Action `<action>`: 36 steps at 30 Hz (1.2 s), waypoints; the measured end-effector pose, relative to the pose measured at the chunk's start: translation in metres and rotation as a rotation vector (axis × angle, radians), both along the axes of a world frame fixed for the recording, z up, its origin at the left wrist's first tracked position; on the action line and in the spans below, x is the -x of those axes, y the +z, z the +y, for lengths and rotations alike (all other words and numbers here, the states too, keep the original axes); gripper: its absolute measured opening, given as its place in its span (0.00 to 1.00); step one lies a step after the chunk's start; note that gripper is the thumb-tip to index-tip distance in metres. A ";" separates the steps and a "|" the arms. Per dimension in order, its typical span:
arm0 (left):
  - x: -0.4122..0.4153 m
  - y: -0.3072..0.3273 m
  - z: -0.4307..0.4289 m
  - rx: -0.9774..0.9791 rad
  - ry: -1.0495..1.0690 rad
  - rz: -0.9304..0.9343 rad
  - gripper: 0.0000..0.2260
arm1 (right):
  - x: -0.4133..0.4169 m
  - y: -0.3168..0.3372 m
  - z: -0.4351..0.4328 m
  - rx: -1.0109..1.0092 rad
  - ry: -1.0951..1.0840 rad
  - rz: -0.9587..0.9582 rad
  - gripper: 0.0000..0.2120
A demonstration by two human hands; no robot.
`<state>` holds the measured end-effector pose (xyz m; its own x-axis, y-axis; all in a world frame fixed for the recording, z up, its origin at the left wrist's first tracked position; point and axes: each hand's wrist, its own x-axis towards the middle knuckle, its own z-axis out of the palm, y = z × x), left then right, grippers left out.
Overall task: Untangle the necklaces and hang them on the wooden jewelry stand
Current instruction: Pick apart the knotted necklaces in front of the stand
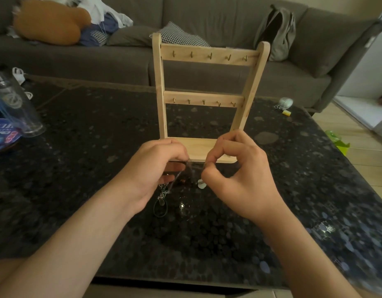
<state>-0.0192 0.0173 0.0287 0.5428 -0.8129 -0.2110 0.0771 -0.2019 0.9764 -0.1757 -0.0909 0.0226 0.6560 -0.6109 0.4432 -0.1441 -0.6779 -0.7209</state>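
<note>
**Tangle held up btwn both hands, just in front of stand**

Necklaces [164,192] bunched on table [78,168] right before the base of the wooden jewelry stand [200,147], partly lifted. Thin chain strands strung up btwn the two hands. Lower bits lying on the dark top: black cord loop w/ pendant [161,202], round pendant [181,206], pale bead [202,183]. Chain blurred, so can't tell which strand goes w/ which piece.

Left hand [155,168]: fingers curled in, tips nipping a strand at its upper end. Right hand [237,168]: thumb + forefinger pinched on the strands, other fingers curled loosely above. Close together, not touching, chain spanning the small gap. Right knuckles overlapping the stand's base corner in view; contact can't tell.

Stand upright at table centre, two crossbars w/ rows of small hooks.

Open dark top either side of the forearms and back to the near edge. Clear tumbler [20,104] + blue packet [1,134] by the left edge, well apart from the hands. Small oddments [285,103] at the far right corner. Grey sofa [207,16] beyond the far edge, w/ orange cushion [50,24] and backpack [278,33]. Tiled floor off the right edge, green item [338,143] on it.
</note>
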 end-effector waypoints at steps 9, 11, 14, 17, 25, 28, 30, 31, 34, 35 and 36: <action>0.000 -0.012 -0.008 -0.109 0.091 0.148 0.12 | -0.003 0.004 0.006 -0.399 0.093 -0.243 0.07; 0.004 -0.015 -0.008 -0.107 0.088 0.144 0.13 | -0.007 0.002 0.007 -0.499 0.066 -0.289 0.06; 0.007 -0.018 -0.008 -0.068 0.095 0.120 0.11 | -0.009 -0.002 0.005 -0.637 0.022 -0.306 0.10; 0.009 -0.019 -0.007 0.004 0.132 0.154 0.09 | -0.009 -0.002 0.004 -0.800 0.008 -0.277 0.12; 0.013 -0.011 -0.005 0.102 0.165 0.015 0.02 | -0.009 0.002 0.008 -1.115 0.005 -0.296 0.09; 0.012 -0.008 -0.003 0.115 0.169 -0.124 0.03 | -0.008 0.001 0.007 -0.949 -0.030 -0.193 0.10; 0.012 -0.007 -0.002 0.125 0.160 -0.177 0.04 | -0.007 0.002 0.009 -0.813 -0.057 -0.134 0.07; 0.012 -0.006 -0.002 0.130 0.155 -0.195 0.04 | -0.007 0.003 0.009 -0.764 -0.064 -0.112 0.06; 0.011 -0.005 -0.001 0.139 0.136 -0.256 0.05 | -0.005 0.004 0.011 -0.619 -0.049 -0.035 0.05; 0.011 -0.006 -0.001 0.143 0.131 -0.275 0.06 | -0.005 0.004 0.011 -0.587 -0.042 -0.018 0.06; 0.011 -0.006 -0.001 0.144 0.127 -0.295 0.06 | -0.005 0.004 0.011 -0.562 -0.041 0.002 0.06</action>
